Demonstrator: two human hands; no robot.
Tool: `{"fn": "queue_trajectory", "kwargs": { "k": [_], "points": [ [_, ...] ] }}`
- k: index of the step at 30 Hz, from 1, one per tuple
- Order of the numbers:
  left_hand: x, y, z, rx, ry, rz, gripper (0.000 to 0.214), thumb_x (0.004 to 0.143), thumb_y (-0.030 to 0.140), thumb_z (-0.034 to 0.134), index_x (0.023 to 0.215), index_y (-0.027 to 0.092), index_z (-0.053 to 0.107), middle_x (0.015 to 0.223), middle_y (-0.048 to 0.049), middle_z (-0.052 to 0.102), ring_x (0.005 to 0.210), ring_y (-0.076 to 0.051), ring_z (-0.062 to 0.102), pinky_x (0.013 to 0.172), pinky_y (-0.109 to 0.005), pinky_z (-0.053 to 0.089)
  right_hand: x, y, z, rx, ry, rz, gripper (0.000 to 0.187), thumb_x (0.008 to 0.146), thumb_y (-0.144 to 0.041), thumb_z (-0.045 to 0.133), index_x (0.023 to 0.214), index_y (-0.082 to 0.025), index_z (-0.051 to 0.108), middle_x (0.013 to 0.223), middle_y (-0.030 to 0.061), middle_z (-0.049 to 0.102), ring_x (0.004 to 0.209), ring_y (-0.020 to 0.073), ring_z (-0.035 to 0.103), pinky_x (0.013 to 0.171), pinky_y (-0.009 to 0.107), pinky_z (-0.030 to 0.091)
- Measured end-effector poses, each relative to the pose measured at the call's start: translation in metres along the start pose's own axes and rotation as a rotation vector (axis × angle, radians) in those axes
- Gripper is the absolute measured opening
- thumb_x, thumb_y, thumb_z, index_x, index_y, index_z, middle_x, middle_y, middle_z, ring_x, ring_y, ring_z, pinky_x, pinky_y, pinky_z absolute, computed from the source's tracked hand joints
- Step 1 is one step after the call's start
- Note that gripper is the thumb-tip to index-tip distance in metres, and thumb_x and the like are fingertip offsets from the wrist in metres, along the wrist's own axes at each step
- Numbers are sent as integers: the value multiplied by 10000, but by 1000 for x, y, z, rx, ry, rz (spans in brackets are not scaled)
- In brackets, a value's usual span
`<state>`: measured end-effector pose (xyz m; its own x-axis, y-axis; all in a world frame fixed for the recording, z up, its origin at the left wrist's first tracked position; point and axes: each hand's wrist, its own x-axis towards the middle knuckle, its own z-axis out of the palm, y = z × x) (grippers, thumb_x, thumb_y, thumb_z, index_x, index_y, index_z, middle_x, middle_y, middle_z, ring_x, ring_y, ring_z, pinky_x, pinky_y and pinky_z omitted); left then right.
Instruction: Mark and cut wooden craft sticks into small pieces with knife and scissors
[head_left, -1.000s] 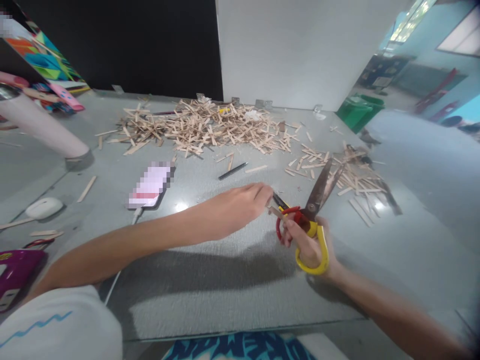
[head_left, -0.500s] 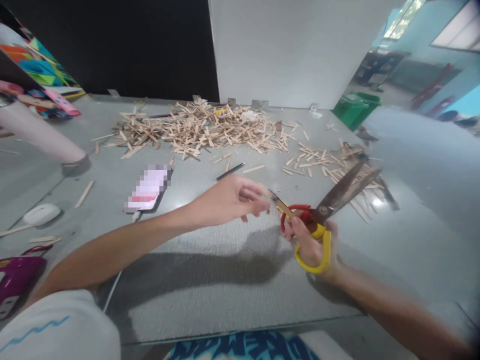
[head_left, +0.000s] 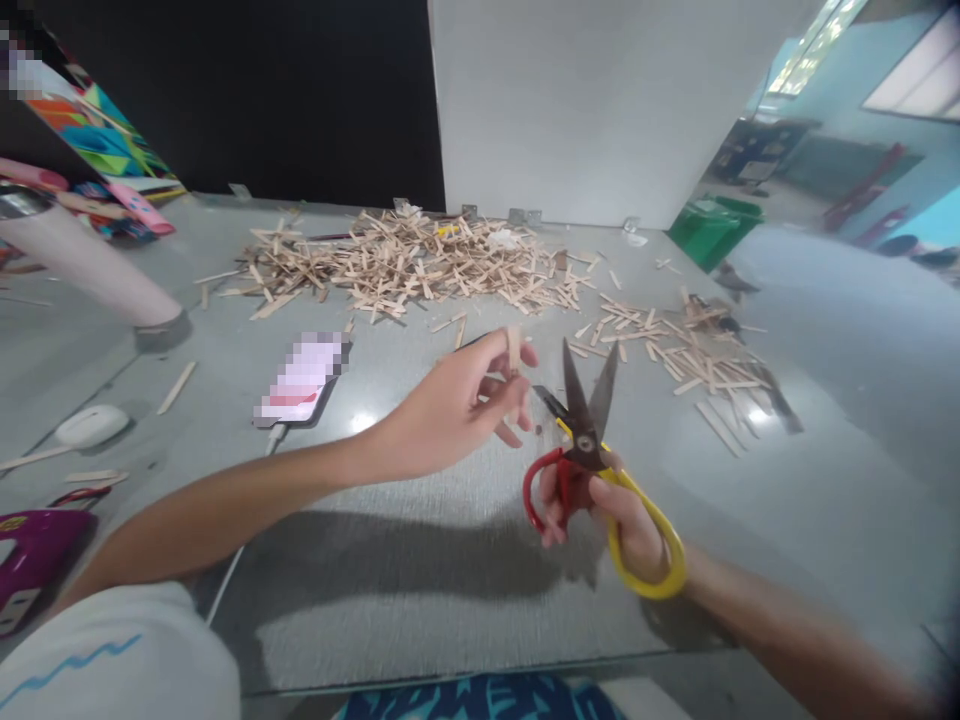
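Two hands over the grey table (head_left: 450,590) — my right hand (head_left: 600,505) grips the scissors (head_left: 589,450) by their red and yellow handles, blades parted and pointing up. My left hand (head_left: 450,410) pinches a short wooden stick (head_left: 514,350) upright, just left of the blades. Beyond lies the heap of sticks (head_left: 405,265).

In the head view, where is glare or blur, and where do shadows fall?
Head view: glare spots on the table near the phone; arm shadows fall toward the viewer; edges bend like fisheye; left hand and scissors fairly sharp.
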<state>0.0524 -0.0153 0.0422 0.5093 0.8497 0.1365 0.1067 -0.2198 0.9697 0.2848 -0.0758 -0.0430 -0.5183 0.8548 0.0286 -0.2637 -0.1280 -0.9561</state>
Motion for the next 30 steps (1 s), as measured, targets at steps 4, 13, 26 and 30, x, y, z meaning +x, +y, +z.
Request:
{"fn": "queue_trajectory", "kwargs": {
  "k": [4,13,26,30],
  "points": [
    [-4,16,-16,199,-60,-31,154,1078,277,615,967,171,613,915,-49,724,722,-145,752,640,-253,679,-7,-4,-3,-63,-87,80,585,949,-748,646,866,-178,742,613,22,623,473,156,601,454,249,496],
    [-11,29,-27,451,-69,44,131,1072,268,619,1018,201,717,777,10,747,676,-125,716,584,-211,531,-2,3,-12,-118,-196,78,682,981,-792,567,726,-172,689,462,-7,568,368,106,486,394,210,395],
    [-13,38,-27,508,-39,75,209,1028,251,637,823,214,617,728,8,672,852,-195,761,742,-257,577,1,9,-20,-20,-216,82,657,1014,-720,575,691,-159,688,412,-28,516,344,105,472,366,198,395],
    [-13,40,-28,554,-30,80,220,1028,261,628,813,212,639,725,7,666,848,-194,751,738,-254,549,1,7,-18,-25,-211,107,638,1004,-709,599,690,-160,686,413,-36,512,333,94,444,363,194,382]
  ]
}}
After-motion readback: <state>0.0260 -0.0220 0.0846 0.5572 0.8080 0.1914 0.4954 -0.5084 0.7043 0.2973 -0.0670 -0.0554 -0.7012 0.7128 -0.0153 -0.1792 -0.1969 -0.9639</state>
